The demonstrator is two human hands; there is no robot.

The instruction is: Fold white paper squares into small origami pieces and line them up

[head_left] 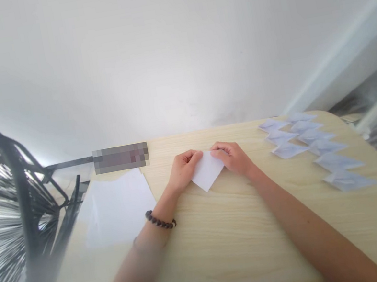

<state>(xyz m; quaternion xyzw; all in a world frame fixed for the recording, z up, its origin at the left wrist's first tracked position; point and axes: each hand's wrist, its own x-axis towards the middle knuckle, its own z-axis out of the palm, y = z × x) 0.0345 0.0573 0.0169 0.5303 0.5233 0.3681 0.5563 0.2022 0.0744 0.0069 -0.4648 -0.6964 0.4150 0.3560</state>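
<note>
The head camera looks down from close above the table (pixel 222 247), facing a wall (pixel 166 57)

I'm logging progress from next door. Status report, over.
Left hand and right hand: both pinching folded white paper. One corner pointing toward wearer. Nearby: boat-like paper folds right, flat white paper left, neither blocking the hands.

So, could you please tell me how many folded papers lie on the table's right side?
9: 3 folded papers in the left column, 6 in the right column; where they overlap, more may be hidden.
</note>
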